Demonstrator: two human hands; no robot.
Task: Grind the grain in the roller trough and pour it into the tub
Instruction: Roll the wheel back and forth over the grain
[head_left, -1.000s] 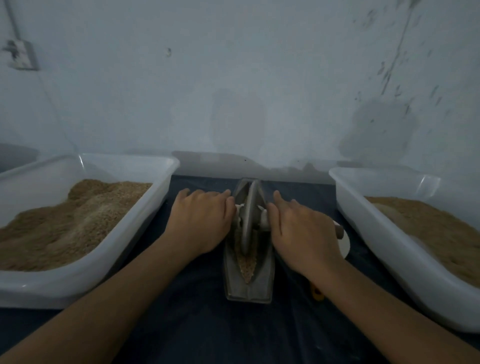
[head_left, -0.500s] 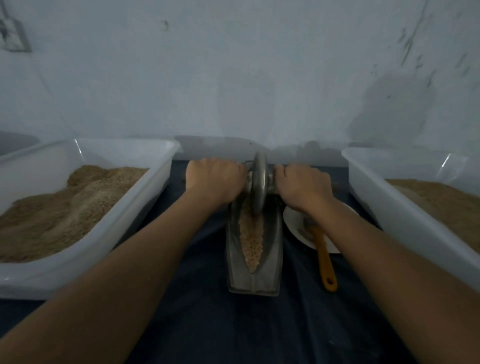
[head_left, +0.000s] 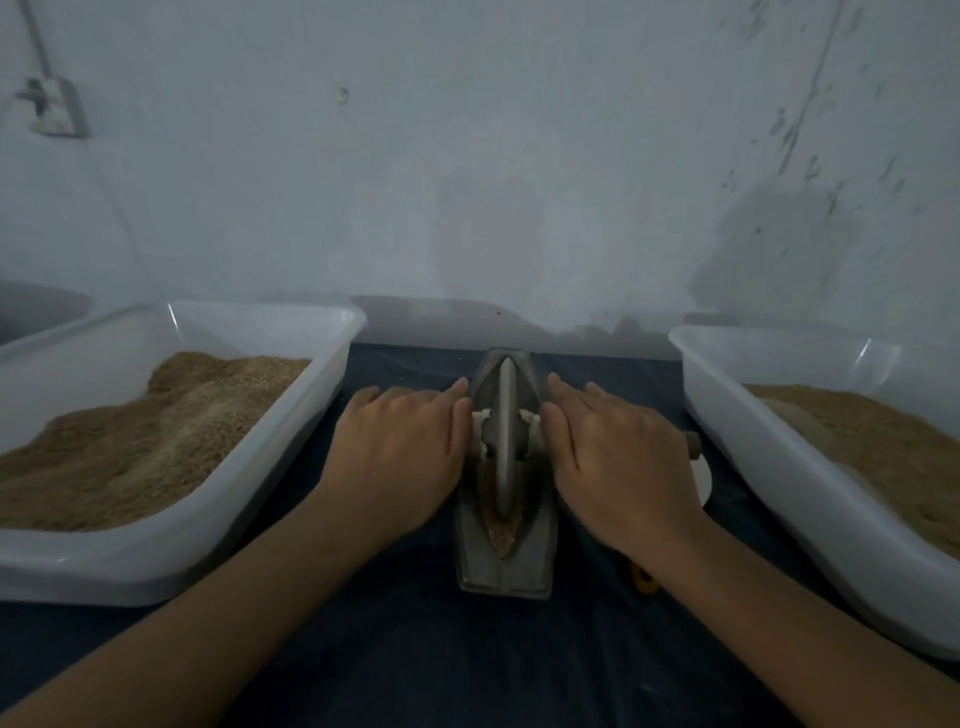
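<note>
A grey boat-shaped roller trough (head_left: 506, 571) lies on the dark cloth between two tubs. Its metal wheel (head_left: 505, 431) stands in the groove near the middle, and brown grain (head_left: 501, 535) shows at the near end of the groove. My left hand (head_left: 400, 447) lies palm down on the axle left of the wheel, fingers stretched forward. My right hand (head_left: 618, 457) presses the axle on the right in the same way; the axle's end (head_left: 691, 444) pokes out past it. The white left tub (head_left: 332, 364) holds a heap of coarse brown grain. The white right tub (head_left: 727, 415) holds finer brown meal.
A white plate (head_left: 701, 478) lies right of the trough, mostly hidden by my right hand. The tip of an orange handle (head_left: 644, 579) shows under my right wrist. A grey wall closes the back of the table. A wall socket (head_left: 52, 106) sits at top left.
The wheel has rolled back from the trough's far end toward the middle. Both hands came back with it and now lie flat on the axle instead of curled round it.
</note>
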